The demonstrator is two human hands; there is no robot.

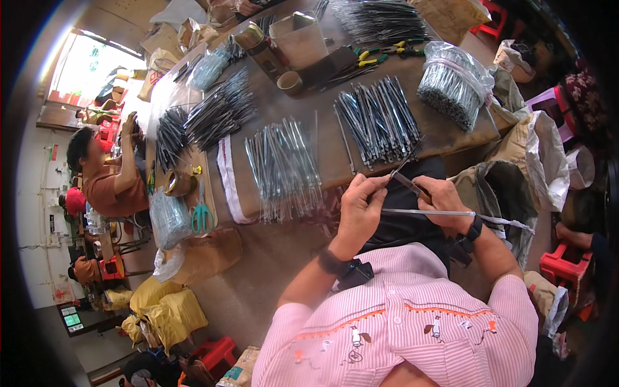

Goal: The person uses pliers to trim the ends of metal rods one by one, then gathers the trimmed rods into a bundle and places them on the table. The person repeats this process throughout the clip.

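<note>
My left hand (362, 208) is closed, with thumb and fingertips pinching the end of a thin dark metal rod near the table's front edge. Facing it, my right hand (446, 201) is closed around a small pliers-like tool (406, 183), whose tip meets the pinched rod. A silver metal rod (429, 212) lies crosswise under the tool, running to my right hand; its left end comes near my left hand. Just beyond my hands a bundle of dark metal rods (379, 121) is spread on the table. Further left is a pile of silver rods (284, 169).
On the table (271, 106) are a plastic-wrapped rod bundle (454, 85), yellow-handled pliers (371, 59), a clear bin (298, 40), a tape roll (289, 82) and teal scissors (202, 217). Sacks (538, 155) stand at the right. Another person (116, 177) sits at the left end.
</note>
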